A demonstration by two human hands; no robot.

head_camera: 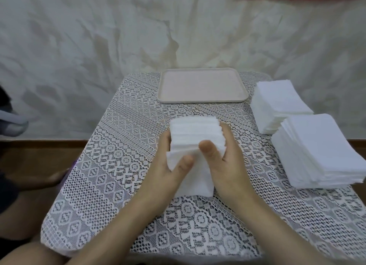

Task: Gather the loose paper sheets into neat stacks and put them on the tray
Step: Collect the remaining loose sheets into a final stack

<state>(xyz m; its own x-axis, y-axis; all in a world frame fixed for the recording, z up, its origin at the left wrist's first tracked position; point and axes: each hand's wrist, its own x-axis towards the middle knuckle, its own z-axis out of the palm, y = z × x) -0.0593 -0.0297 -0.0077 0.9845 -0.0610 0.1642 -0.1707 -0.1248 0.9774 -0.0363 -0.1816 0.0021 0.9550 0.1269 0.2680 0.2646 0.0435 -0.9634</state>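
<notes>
A bundle of white paper sheets point(193, 135) stands on its edge at the middle of the table, its sheets slightly fanned. My left hand point(168, 165) grips its left side with the thumb across the front. On the right side my right hand point(223, 159) grips it, thumb pressed on the front sheet. The pale pink tray point(202, 84) lies beyond the bundle at the table's far edge, with nothing on it.
Two thick piles of white sheets lie at the right: a far pile point(279, 104) and a near pile point(324, 151) close to the table's right edge. A lace tablecloth point(111, 155) covers the small table. A person's foot point(57, 177) shows at the left.
</notes>
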